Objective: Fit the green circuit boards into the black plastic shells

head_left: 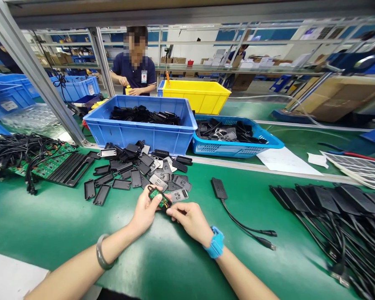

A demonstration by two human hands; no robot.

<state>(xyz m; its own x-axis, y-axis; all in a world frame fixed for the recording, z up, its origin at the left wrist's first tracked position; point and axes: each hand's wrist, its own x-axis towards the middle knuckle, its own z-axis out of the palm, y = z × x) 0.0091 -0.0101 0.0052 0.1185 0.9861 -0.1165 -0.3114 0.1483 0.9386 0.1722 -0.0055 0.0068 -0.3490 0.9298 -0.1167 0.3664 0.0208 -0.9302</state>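
Note:
Both my hands meet over the green table near its middle. My left hand [146,210] and my right hand [190,218] pinch a small green circuit board [158,197] that sits in a black plastic shell, one hand at each end. Just beyond my fingers lies a loose pile of black plastic shell halves [137,171]. To the right of my hands lies one closed black adapter with its cables [219,188].
A blue bin [125,129] and a low blue basket [268,143] hold more black parts; a yellow bin [203,98] stands behind. Green boards with cables [40,164] lie left, a row of cabled adapters [331,204] right. A person in a dark shirt [134,66] works opposite.

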